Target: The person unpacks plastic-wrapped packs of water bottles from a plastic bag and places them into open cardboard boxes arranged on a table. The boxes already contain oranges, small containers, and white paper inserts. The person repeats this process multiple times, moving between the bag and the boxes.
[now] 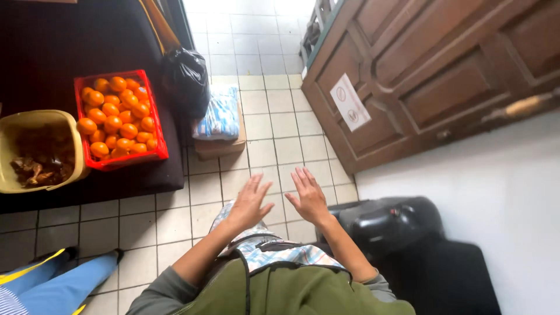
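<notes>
From left: a yellow tub (23, 125) of scraps, a red crate (156, 125) of oranges (116, 125), then the left hand (249, 204) and right hand (308, 198), both open, fingers spread, empty above the tiled floor (280, 116), near a black bin (391, 224).

Yellow tub (35, 149) left of red crate (119, 119): cut by left edge; brown contents too murky, I can't identify. Blue-trousered leg (55, 280) below crate: cut at bottom-left corner, rest of person out of view. Sign (350, 102) on wooden door (431, 76) right of crate: symbols too small. Black bag (186, 79) beside crate: contents hidden.
</notes>
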